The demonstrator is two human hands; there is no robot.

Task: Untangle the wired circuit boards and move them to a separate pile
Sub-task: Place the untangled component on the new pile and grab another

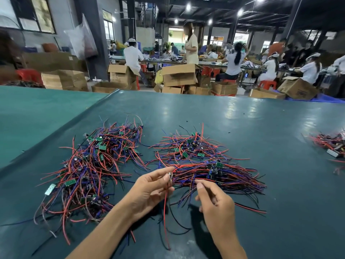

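Observation:
A big tangled heap of small green circuit boards with red, blue and black wires lies on the left of the dark green table. A second, flatter pile lies right of it, its near part combed into a straight bundle. My left hand is raised between the piles and pinches a small circuit board whose red and black wires hang down toward me. My right hand is beside it with fingers curled, pinching a red wire at the near edge of the right pile.
A third small heap of wired boards lies at the table's right edge. A lighter green table section adjoins on the left. Beyond the far edge stand cardboard boxes, red stools and several seated workers.

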